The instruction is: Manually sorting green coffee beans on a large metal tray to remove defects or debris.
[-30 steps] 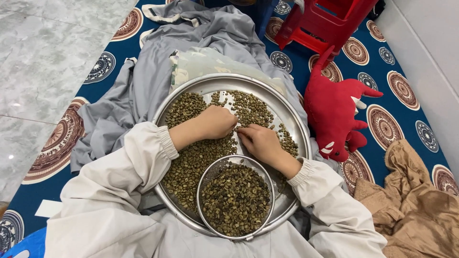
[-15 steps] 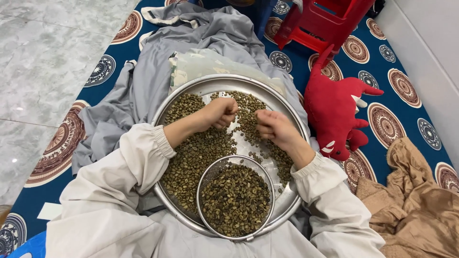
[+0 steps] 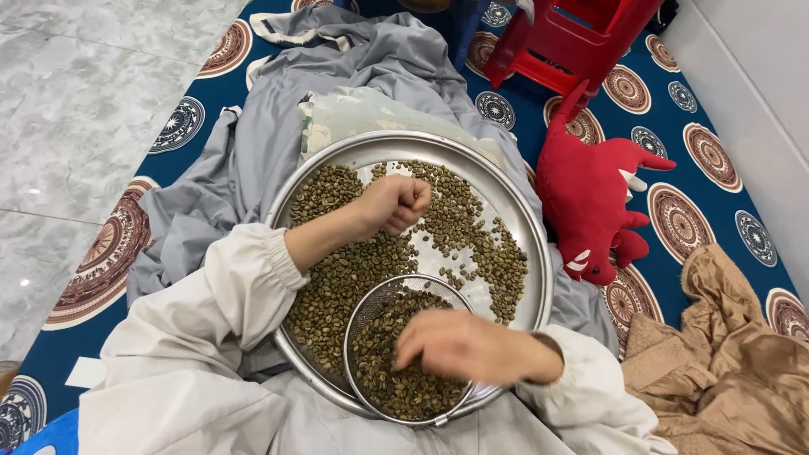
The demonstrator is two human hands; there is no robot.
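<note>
The right hand (image 3: 459, 344), fingers loosely curled, hovers over the mesh sieve (image 3: 364, 313) of beans at the steel tray's (image 3: 354, 152) near edge; the left hand (image 3: 394, 204), clenched, sits farther out over loose green coffee beans (image 3: 337, 278).

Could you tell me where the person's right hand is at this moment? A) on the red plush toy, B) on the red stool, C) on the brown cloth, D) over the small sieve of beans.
D: the right hand is over the small sieve, which sits in the big tray.
</note>
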